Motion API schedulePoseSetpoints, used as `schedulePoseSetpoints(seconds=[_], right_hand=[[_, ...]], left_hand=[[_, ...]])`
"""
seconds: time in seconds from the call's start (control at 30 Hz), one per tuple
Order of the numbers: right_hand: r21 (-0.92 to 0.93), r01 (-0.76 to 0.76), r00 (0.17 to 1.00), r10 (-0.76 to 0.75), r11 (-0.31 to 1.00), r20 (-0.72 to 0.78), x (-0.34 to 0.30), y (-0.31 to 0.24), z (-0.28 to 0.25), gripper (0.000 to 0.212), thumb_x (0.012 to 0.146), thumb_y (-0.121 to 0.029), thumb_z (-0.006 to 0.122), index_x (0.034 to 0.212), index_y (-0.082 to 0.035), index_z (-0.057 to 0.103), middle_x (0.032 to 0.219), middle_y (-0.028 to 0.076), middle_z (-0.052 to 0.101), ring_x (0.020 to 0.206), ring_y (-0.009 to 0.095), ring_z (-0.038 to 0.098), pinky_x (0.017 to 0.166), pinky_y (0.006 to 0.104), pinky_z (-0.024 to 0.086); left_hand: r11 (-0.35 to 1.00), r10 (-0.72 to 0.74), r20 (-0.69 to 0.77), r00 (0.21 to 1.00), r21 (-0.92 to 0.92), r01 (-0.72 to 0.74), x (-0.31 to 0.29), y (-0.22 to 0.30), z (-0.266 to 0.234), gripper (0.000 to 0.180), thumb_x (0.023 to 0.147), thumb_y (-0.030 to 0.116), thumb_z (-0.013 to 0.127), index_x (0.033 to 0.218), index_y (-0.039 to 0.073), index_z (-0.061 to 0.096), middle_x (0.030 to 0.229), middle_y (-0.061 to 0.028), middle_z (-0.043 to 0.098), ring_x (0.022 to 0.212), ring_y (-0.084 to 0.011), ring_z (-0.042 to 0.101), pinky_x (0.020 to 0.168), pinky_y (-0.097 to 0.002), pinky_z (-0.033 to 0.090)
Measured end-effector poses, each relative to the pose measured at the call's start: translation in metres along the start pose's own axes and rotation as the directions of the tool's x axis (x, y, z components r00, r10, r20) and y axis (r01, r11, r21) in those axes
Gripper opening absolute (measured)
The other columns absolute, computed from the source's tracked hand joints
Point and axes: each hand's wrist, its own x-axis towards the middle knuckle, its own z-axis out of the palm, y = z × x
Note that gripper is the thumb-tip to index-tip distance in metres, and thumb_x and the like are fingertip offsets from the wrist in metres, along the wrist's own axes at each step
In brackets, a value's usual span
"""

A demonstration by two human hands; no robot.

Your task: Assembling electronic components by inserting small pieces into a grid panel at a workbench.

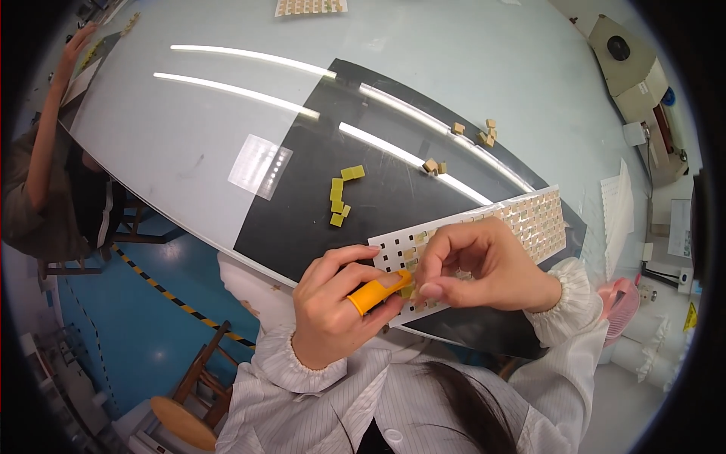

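Left hand: curled, forefinger in an orange finger cot, tip at a small yellow square chip.
Right hand: fingertips pinched on the same chip.
Perforated white tray sheet: under both hands, on the worktop's black mat.
Loose yellow chips: well beyond the hands.

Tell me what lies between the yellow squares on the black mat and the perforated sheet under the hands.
In the head view, only bare black mat separates the yellow squares from the perforated sheet; nothing else lies on that stretch.
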Motion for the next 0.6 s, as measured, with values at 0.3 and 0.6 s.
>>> schedulePoseSetpoints(seconds=[0.3,0.6], right_hand=[[-0.324,0.298,0.947,-0.321,0.898,-0.018,-0.004,0.0054,0.003,0.009,0.082,0.001,0.071,0.085,0.0,0.063,0.087,0.01,0.069,0.087,0.016,0.068,0.082,0.029,0.053],[-0.189,0.125,0.976,-0.154,0.974,-0.151,-0.0007,-0.0013,-0.0008,0.01,0.088,-0.007,0.069,0.088,0.0,0.062,0.084,0.007,0.068,0.077,0.012,0.067,0.072,0.023,0.054]], left_hand=[[1.0,0.004,0.007,1.0,-0.003,-0.004,-0.0005,0.001,0.0,0.025,0.059,0.011,0.085,0.08,0.008,0.074,0.084,-0.0006,0.068,0.094,-0.0211,0.065,0.072,-0.0339,0.051],[1.0,-0.01,0.008,1.0,-0.004,0.01,-0.0015,0.0007,0.0001,0.024,0.059,0.012,0.086,0.079,0.008,0.074,0.083,-0.001,0.067,0.093,-0.0208,0.065,0.07,-0.0338,0.051]])
